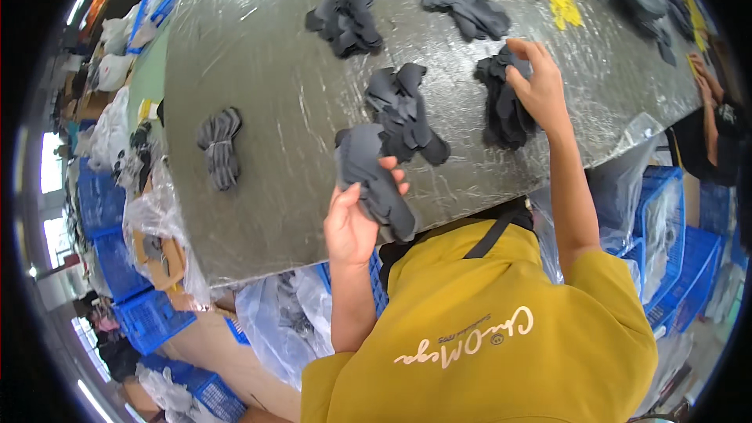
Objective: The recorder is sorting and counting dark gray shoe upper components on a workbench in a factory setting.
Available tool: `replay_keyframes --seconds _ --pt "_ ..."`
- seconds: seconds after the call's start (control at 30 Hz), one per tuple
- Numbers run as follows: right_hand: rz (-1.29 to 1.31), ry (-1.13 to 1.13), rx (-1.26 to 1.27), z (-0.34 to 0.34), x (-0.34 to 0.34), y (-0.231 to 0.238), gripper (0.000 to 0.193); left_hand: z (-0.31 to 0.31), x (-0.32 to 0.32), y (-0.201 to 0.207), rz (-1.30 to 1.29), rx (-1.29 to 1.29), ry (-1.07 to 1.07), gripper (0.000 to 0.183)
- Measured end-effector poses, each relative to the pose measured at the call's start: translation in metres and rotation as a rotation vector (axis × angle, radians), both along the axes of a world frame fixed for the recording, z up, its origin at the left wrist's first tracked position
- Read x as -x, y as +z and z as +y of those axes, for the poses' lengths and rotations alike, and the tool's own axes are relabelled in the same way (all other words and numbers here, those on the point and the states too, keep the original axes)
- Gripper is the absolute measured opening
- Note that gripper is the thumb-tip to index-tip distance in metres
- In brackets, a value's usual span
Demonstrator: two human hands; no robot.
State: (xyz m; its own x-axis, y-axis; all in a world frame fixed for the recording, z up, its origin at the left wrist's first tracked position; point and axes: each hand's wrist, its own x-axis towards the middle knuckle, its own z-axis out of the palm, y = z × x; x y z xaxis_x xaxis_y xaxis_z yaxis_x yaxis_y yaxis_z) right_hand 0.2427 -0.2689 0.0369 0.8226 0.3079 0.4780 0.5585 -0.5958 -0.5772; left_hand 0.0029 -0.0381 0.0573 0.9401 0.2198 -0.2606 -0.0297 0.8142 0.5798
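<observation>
Near the centre of the frame, the left hand stands on a near-vertical forearm, thumb and fingers closed round a grey stack. At upper right, the right hand arches over a dark pile on the worktop, fingers bent; whether they pinch it, I cannot tell.
</observation>
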Motion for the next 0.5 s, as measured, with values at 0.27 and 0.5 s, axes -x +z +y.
replay_keyframes --seconds 0.27,0.5 --pt "0.483 0.617 -0.262 0.093 0.114 0.037 0.033 -0.007 -0.005 -0.002 0.124 -0.258 0.127 0.047" --pt "0.526 0.591 -0.232 0.113 0.126 0.029 0.041 -0.009 0.001 -0.011 0.089 -0.733 0.231 0.041"
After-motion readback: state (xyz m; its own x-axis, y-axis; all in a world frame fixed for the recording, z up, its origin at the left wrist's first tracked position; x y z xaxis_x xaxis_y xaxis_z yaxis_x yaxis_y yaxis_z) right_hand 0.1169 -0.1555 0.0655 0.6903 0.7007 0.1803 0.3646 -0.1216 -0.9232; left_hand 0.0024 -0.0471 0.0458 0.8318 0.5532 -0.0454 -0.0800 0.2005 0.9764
